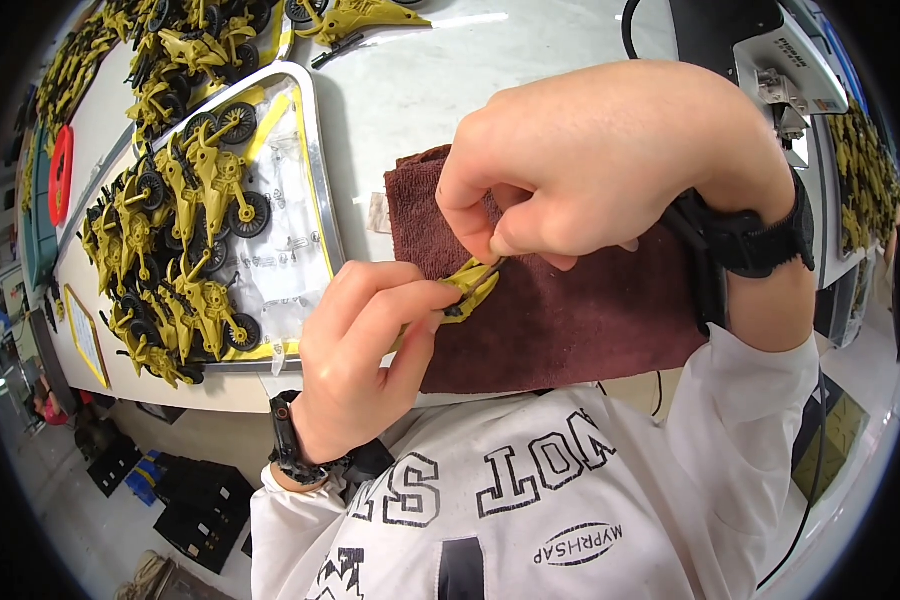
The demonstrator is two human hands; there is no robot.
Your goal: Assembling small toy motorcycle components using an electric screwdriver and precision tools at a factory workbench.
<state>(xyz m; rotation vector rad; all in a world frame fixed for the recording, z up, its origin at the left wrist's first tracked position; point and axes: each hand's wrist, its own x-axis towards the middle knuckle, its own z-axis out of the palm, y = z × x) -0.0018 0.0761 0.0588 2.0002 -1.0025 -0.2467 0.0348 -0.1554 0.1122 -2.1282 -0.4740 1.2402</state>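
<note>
Over a dark maroon cloth, both of my hands meet at a small yellow toy motorcycle part. My left hand is closed on it, pinching it between thumb and fingers from the left. From above and to the right comes my right hand, its thumb and index fingertips pressed together at the part's upper end. A thin dark piece runs along the yellow part toward those fingertips. What exactly the right fingers grip is hidden.
Left of the cloth, a metal-rimmed tray bears several yellow toy motorcycles with black wheels. More motorcycles are heaped behind it. A yellow motorcycle body lies at the far edge. A machine with a metal bracket stands at right.
</note>
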